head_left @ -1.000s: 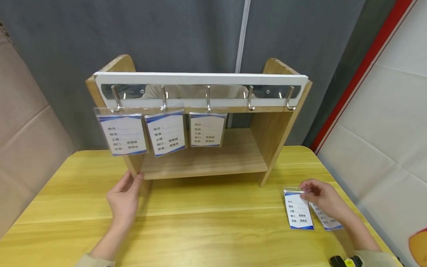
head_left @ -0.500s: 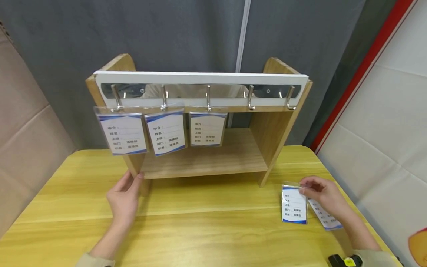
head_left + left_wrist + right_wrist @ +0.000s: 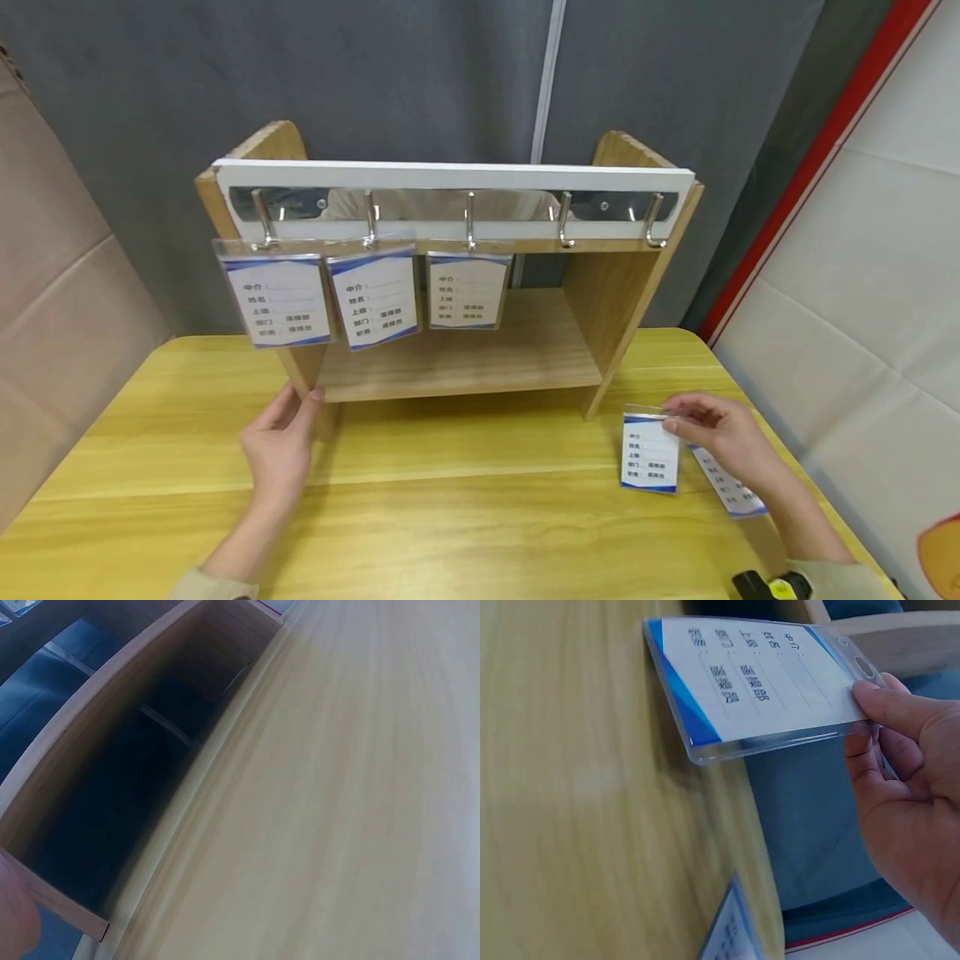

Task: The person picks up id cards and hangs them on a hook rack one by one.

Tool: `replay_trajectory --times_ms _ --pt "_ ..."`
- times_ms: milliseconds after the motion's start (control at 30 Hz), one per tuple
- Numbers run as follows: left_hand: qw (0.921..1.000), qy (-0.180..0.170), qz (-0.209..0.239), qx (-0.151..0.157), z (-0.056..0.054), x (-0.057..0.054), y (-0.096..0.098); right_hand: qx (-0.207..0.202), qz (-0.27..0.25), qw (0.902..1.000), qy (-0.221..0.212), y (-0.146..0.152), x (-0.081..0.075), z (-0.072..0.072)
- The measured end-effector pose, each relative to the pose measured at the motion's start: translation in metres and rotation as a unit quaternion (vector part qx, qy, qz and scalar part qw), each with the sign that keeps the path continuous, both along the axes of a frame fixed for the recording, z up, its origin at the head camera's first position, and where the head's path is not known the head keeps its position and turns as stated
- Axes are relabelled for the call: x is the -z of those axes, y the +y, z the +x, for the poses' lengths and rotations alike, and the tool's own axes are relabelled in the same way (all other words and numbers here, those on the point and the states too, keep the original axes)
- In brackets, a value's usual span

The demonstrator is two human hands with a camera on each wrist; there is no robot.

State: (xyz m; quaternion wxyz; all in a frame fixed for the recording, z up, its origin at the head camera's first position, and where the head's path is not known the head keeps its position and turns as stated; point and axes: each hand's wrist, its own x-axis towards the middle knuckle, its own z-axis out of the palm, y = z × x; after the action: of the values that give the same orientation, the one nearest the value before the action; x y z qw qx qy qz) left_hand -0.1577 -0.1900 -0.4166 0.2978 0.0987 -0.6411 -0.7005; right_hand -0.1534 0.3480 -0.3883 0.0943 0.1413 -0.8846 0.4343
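My right hand [image 3: 716,433] pinches the top edge of a clear plastic badge holder [image 3: 649,454] with a white and blue card in it. In the right wrist view the badge holder [image 3: 757,682] is tilted, thumb on its face near the slotted end. A second badge holder [image 3: 729,483] lies on the table under my right forearm. My left hand [image 3: 281,437] grips the lower left side panel of a wooden shelf [image 3: 457,358], thumb on the front edge. Three badge holders hang from the shelf's hooks: left [image 3: 281,302], second [image 3: 373,298] and middle [image 3: 468,290].
A white rail [image 3: 450,175] with several metal hooks spans the shelf front; the fourth hook [image 3: 563,221] and the rightmost hook [image 3: 652,221] carry nothing. The wooden table [image 3: 480,517] ends at a white wall [image 3: 862,292] on the right. A grey curtain [image 3: 420,75] hangs behind.
My right hand has lifted the badge holder and moved it a little left and toward the shelf, away from the one on the table. My left hand has stayed on the shelf.
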Motion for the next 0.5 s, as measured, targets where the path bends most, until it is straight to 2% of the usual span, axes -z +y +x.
replay_trajectory --times_ms 333,500 --pt "0.9998 0.022 0.0 0.0 -0.001 0.002 0.0 -0.014 -0.023 0.9995 0.014 -0.016 -0.016 0.004" --pt "0.9997 0.022 -0.011 -0.002 -0.002 0.002 0.0 -0.013 -0.035 0.9992 0.013 -0.025 -0.025 0.008"
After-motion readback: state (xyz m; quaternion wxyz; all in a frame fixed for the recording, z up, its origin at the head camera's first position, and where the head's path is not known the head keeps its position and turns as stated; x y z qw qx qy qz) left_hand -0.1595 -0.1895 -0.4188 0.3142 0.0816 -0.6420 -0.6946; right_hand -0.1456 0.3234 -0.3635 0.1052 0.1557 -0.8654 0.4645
